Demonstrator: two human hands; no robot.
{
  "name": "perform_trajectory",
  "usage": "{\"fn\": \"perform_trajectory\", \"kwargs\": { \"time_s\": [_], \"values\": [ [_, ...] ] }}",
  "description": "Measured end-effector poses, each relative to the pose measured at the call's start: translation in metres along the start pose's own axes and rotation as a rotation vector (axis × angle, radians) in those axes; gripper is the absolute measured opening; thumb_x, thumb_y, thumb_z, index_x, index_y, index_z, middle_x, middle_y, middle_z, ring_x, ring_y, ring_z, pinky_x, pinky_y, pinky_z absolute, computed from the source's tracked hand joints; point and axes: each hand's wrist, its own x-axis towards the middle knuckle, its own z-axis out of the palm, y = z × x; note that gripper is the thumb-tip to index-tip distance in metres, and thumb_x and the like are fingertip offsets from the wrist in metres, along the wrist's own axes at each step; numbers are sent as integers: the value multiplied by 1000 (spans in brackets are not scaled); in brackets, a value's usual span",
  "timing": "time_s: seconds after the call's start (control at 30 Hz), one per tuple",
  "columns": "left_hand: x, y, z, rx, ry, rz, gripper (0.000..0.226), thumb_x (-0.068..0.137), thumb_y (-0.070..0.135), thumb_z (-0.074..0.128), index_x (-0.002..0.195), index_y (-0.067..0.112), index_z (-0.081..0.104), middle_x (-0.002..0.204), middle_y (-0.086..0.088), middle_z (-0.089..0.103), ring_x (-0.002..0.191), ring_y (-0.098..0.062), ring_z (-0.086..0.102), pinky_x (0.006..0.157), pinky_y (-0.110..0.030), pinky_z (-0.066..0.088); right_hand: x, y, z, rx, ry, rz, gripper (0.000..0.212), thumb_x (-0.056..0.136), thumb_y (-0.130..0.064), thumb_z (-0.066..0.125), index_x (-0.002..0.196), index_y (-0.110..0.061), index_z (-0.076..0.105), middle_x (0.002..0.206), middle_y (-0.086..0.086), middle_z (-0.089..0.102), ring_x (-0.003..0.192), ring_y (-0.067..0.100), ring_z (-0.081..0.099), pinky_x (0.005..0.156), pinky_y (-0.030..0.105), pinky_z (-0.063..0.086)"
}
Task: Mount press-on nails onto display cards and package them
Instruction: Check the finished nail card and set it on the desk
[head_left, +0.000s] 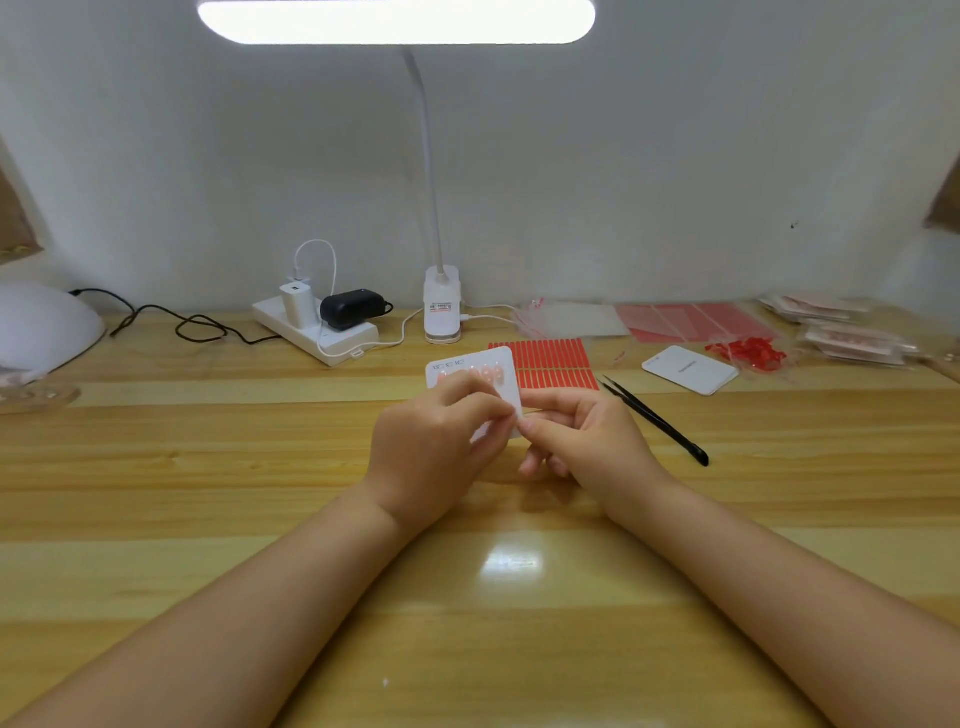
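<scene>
Display card (501, 371) pinched at lower edge by left hand (431, 447) and right hand (582, 436) above worktop (208, 467) — risk: flexing card pops pink nails (480, 373) loose.

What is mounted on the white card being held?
A row of pink press-on nails sits near the top of the display card. The left hand covers the card's lower part.
</scene>
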Motion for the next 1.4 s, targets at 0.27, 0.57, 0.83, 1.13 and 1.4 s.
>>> {"fn": "perform_trajectory", "kwargs": {
  "time_s": [0.27,0.57,0.83,1.13,1.4],
  "values": [
    [-1,0,1,16,38,-113,22,86,25,54,77,9,66,86,-2,67,49,-16,56,35,-27,41,1,-2,1,-39,79,47,25,88,2,60,96,-21,64,61,-1,70,49,9,64,45,10,40],
    [1,-18,5,-182,138,-659,4,96,20,48,95,16,50,81,9,52,62,-6,49,56,-30,42,4,-3,-1,-241,183,180,30,85,1,50,93,-23,66,54,-5,67,50,8,65,40,18,40],
    [4,-12,5,-387,131,-725,16,93,17,55,83,28,52,74,12,58,58,2,52,53,-11,42,4,-9,-5,-381,52,194,28,86,-9,59,107,-25,63,62,-3,71,51,11,67,38,22,41],
    [5,-2,5,-516,68,-730,11,87,16,65,79,24,63,67,19,65,51,1,53,50,-9,40,-1,-11,-2,-917,142,11,33,83,-40,55,61,-17,61,52,-7,53,51,12,53,49,30,43],
    [7,7,4,-608,20,-708,14,86,24,67,78,35,63,74,18,66,62,-20,59,62,-39,54,2,-23,0,-129,-4,89,17,86,-31,68,87,-14,72,62,-4,64,40,5,45,44,16,39]
  ]
}}
